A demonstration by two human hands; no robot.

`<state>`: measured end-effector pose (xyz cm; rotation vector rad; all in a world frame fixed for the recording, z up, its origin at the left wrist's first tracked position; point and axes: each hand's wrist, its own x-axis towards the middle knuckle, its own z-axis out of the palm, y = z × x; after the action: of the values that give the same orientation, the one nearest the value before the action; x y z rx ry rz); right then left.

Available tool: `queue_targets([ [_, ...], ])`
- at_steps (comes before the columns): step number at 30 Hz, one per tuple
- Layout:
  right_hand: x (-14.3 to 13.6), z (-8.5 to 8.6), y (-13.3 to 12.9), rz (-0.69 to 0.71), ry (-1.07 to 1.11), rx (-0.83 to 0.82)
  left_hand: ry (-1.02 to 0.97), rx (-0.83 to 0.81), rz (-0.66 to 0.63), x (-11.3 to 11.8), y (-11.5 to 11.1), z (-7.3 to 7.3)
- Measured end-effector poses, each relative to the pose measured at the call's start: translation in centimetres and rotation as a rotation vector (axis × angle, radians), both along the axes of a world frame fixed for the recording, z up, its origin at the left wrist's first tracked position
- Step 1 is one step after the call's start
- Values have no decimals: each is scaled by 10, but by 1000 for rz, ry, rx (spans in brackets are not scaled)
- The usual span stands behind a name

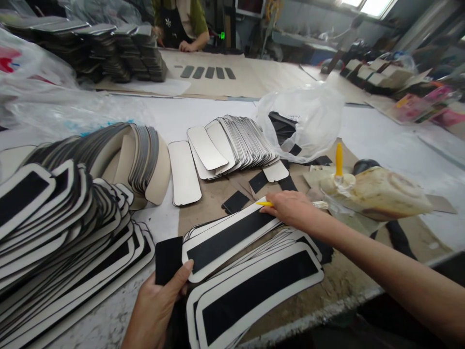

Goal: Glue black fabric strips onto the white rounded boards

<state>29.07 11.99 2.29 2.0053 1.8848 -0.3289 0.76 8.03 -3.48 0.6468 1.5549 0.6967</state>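
Observation:
My left hand is closed around a black rectangular strip, which sticks up above the fingers. Its thumb rests at the near left end of a white rounded panel with a black strip along its middle. In my right hand is a small yellow-handled brush; the handle points left and the pale bristles come out at the wrist side. The fingers of that hand touch the panel's far right end. Below it lies a fanned pile of similar panels, the top one faced with black.
Stacks of black-faced panels and curved beige pieces fill the left. Plain white panels fan out behind, beside a plastic bag. A glue-crusted container holds an upright yellow handle. A co-worker stands across the table.

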Motion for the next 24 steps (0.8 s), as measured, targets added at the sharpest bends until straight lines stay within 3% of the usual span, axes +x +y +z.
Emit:
queue_targets([
  [8,4,-2,-4,-48,-7,94,-65,36,48,5,0,3],
  [15,22,13,-22,-132,-15,263,-84,88,-10,-3,-3,0],
  [20,38,11,-37,-190,263,393,-82,84,-19,-8,-3,5],
  [24,40,9,-44,-181,496,374,-92,123,-20,-13,-3,11],
])
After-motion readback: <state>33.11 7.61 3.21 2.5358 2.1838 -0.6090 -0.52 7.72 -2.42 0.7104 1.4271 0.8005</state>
